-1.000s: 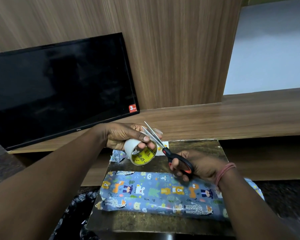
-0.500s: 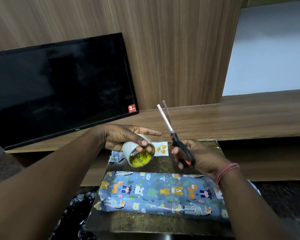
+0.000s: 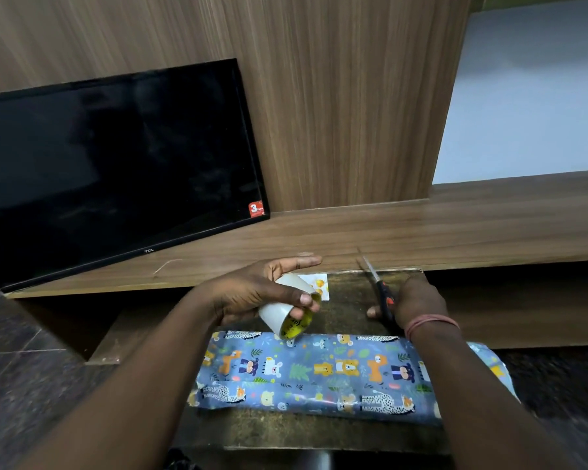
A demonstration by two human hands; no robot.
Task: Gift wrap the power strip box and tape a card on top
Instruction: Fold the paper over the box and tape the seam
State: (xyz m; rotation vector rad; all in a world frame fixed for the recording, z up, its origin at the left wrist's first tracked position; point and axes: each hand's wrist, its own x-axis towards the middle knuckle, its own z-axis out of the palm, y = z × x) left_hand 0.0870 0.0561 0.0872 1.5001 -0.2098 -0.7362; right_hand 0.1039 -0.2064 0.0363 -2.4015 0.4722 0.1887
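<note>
Box (image 3: 319, 374) in animal paper lies long from left to right on the table (image 3: 286, 432), while the left hand (image 3: 252, 293) grips the tape roll (image 3: 287, 312) and the right hand (image 3: 414, 300) holds scissors (image 3: 381, 290) pointing away.

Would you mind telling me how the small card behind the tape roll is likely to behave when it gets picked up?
The card looks thin and lies flat on the table, so it probably flexes easily and weighs very little. Flush against the surface, it may resist a pinch from above; sliding it to an edge might help. The tape roll in the left hand partly hides it.
</note>
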